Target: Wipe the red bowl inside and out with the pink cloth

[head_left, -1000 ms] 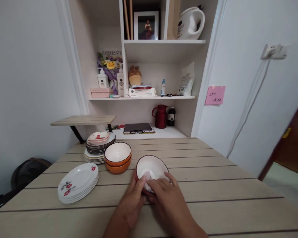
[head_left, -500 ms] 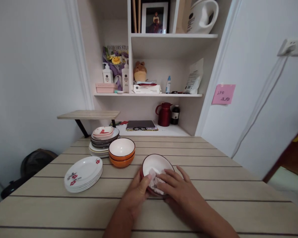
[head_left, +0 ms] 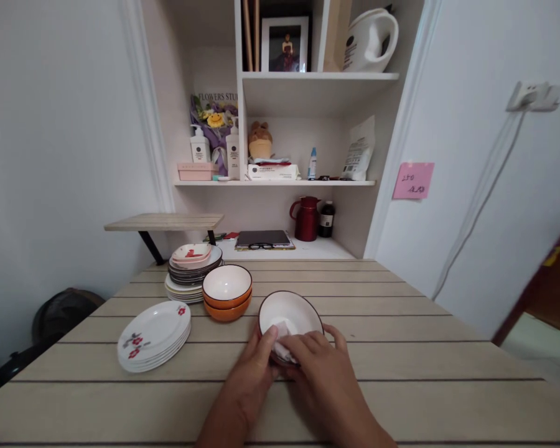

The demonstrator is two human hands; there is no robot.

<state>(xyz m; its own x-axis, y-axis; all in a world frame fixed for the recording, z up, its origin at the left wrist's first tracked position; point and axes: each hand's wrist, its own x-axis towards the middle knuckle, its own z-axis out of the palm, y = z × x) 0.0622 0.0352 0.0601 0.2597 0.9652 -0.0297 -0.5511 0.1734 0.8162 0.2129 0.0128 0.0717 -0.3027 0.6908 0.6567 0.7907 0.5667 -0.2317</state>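
Two hands (head_left: 256,359) hold one bowl (head_left: 296,311) with one pale wad (head_left: 282,352) inside.

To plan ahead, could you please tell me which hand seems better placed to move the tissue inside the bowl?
The right hand, I think: its fingers lie over the tissue inside the white-lined bowl, while the left hand holds the bowl's left side.
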